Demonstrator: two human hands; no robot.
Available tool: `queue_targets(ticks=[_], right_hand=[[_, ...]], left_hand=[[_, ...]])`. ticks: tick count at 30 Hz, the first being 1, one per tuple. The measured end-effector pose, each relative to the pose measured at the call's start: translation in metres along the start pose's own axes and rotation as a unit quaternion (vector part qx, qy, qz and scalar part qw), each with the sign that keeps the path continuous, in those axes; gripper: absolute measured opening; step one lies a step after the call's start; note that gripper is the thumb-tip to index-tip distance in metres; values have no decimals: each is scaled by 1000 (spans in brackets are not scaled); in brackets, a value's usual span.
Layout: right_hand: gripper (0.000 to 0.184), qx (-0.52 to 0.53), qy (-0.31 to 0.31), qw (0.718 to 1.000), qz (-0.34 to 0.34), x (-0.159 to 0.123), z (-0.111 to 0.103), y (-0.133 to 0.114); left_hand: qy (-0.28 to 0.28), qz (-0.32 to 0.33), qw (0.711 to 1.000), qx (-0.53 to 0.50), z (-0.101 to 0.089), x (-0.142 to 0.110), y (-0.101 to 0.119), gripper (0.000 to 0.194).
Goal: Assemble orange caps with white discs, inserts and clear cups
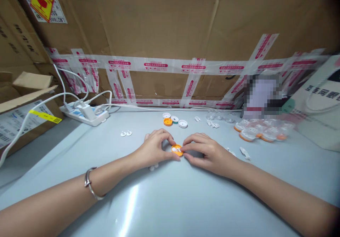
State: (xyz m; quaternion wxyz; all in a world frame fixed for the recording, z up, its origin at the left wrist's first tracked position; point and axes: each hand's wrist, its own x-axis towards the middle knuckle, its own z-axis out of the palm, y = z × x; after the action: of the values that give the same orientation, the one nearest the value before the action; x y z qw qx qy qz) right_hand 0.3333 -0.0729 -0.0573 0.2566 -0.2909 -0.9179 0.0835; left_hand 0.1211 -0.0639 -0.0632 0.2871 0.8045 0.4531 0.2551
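Head view: fingers of both hands pinched around the orange disc [177, 150].

2 hands [155, 149], w/ 1 round orange plastic dish [174, 154] btwn. Nr desk's [159, 201] far edge, mid: 4 shallow round plastic caps [182, 124] (2 white, 1 orange, 1 white/green). Twd far L corner: 2 small white stemmed discs [129, 133], 1 white power strip [96, 118]. Twd far R: clear-&-orange domed containers [267, 132], piled, exact no. unclear.
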Motion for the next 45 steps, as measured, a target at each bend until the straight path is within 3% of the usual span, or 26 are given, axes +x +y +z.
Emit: queue_targets(ticks=[11, 20, 26, 30, 33, 38, 41, 45], right_hand=[[14, 26, -7, 999, 18, 1, 2, -5], [12, 62, 69, 993, 70, 2, -5, -3], [20, 54, 179, 962, 200, 1, -22, 6], [19, 23, 216, 947, 238, 2, -37, 14], [24, -7, 187, 949, 252, 1, -49, 18], [39, -50, 91, 959, 262, -2, -58, 25], [35, -72, 67, 964, 246, -4, -56, 26], [30, -68, 36, 969, 237, -5, -52, 23]], left_hand=[[1, 13, 1000, 5, 0, -1, 1, 35], [6, -5, 999, -32, -2, -5, 6, 39], [68, -100, 984, -133, -9, -4, 10, 34], [135, -80, 980, -119, -15, -3, 7, 29], [159, -50, 983, -75, -23, -3, 3, 28], [148, -21, 989, 16, -31, 2, -5, 25], [129, -8, 990, 54, -33, 8, -10, 22], [115, -18, 989, 87, -32, 19, -15, 33]])
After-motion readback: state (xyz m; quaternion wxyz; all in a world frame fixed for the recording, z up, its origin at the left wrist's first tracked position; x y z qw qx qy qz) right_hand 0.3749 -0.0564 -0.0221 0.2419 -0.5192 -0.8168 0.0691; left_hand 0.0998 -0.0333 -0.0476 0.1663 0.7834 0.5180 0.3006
